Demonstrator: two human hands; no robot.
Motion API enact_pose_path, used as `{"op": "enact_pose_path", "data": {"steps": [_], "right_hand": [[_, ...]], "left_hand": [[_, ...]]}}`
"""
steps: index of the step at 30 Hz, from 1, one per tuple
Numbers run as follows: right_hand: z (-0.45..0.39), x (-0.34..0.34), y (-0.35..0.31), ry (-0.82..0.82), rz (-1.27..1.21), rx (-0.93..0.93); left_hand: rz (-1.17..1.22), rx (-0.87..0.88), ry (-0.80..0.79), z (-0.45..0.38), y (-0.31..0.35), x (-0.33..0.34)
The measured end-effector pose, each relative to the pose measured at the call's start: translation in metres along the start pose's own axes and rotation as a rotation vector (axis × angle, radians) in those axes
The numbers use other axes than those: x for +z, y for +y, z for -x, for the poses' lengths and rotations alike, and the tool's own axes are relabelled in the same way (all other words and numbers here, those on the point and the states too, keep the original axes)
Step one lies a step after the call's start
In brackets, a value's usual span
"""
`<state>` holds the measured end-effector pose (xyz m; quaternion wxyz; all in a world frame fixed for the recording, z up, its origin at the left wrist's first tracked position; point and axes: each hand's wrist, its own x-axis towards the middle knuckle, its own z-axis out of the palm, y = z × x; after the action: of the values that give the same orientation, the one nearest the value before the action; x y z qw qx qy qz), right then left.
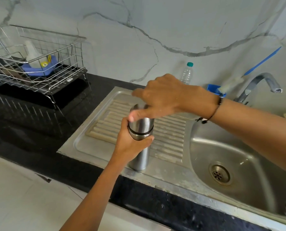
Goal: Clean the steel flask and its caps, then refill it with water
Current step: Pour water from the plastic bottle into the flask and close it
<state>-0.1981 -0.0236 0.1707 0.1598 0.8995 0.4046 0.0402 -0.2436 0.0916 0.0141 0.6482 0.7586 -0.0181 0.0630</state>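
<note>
Standing upright on the ribbed steel draining board [168,139] near its front edge, the tall cylindrical brushed-steel flask [139,155] is in both your hands. Your left hand [130,147] wraps its fingers and thumb round the flask's body just under the black ring below the cap. Your right hand [160,97] comes over the top from the right — thumb laid across the front of the steel cap [141,121], fingers curled over its far side, gripping it. A dark beaded cord sits on that wrist.

To the right of the board, the round steel sink bowl [205,147] shows its drain, and the bent steel tap [262,84] stands at the back right corner. Behind your right hand, against the marble-veined wall, stands a clear plastic bottle with a green cap [187,72]; beside it a blue-handled bottle brush [258,64] leans against the wall.

At the back left of the black counter [30,130], a wire dish rack [39,52] on a black tray holds a blue plastic dish — what stands in it is too blurred to name.
</note>
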Motion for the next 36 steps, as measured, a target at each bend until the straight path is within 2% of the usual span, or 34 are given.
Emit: {"op": "enact_pose_path", "data": {"steps": [2,3,5,8,10,13,15,16,18,20,21,23,25,28,29,30,31,33,34,35,36], "right_hand": [[0.005,-0.005,0.011,-0.136,-0.33,-0.179],[0.007,-0.007,0.011,-0.183,-0.391,-0.267],[0.009,0.001,0.005,-0.122,-0.246,-0.274],[0.005,-0.004,-0.004,0.086,0.058,-0.043],[0.004,-0.006,-0.001,0.083,-0.037,0.014],[0.009,-0.008,0.007,-0.111,-0.345,-0.191],[0.01,-0.002,0.003,-0.136,-0.304,-0.284],[0.009,0.002,0.0,-0.074,-0.226,-0.248],[0.004,0.001,-0.005,0.052,-0.041,-0.057],[0.004,0.0,0.0,0.109,-0.052,0.07],[0.004,0.001,0.004,0.081,-0.177,0.022],[0.008,-0.003,0.009,-0.076,-0.413,-0.181],[0.012,0.001,0.005,-0.138,-0.386,-0.291],[0.007,0.003,-0.003,0.084,-0.018,-0.044],[0.007,0.002,-0.002,0.122,0.032,0.062],[0.007,0.003,0.002,0.138,-0.02,0.09],[0.008,0.003,0.006,0.113,-0.154,0.038],[0.012,0.0,0.011,-0.051,-0.405,-0.18],[0.014,0.004,0.009,-0.104,-0.407,-0.273],[0.015,0.009,0.005,-0.091,-0.326,-0.297],[0.013,0.012,0.001,-0.02,-0.215,-0.241]], "left_hand": [[0.011,-0.002,0.005,-0.001,0.0,0.0],[0.011,0.007,0.006,0.0,-0.001,0.0],[0.015,0.017,0.006,0.0,-0.002,0.0],[0.017,0.006,-0.002,0.0,-0.003,-0.001],[0.017,-0.001,-0.008,-0.001,-0.003,0.0],[0.028,0.01,0.0,-0.001,-0.002,0.0],[0.02,0.041,0.002,-0.001,-0.003,0.0],[0.016,0.042,0.005,-0.001,-0.003,0.0],[0.009,0.025,0.011,0.0,-0.002,-0.001],[0.012,0.008,-0.001,0.0,-0.004,-0.001],[0.017,0.001,-0.005,0.0,-0.004,-0.001],[0.022,0.002,-0.005,0.0,-0.004,-0.001],[0.024,0.022,-0.002,-0.001,-0.005,0.0],[0.014,0.001,0.001,0.0,-0.004,-0.001],[0.014,0.002,-0.003,0.0,-0.004,-0.001],[0.013,-0.001,-0.003,0.0,-0.006,-0.001],[0.018,-0.002,-0.003,0.0,-0.006,-0.001],[0.026,0.005,-0.004,0.0,-0.005,0.0],[0.024,0.018,-0.005,0.0,-0.005,0.0],[0.029,0.032,-0.003,-0.001,-0.005,0.001],[0.031,0.034,0.0,-0.001,-0.005,0.001]]}}
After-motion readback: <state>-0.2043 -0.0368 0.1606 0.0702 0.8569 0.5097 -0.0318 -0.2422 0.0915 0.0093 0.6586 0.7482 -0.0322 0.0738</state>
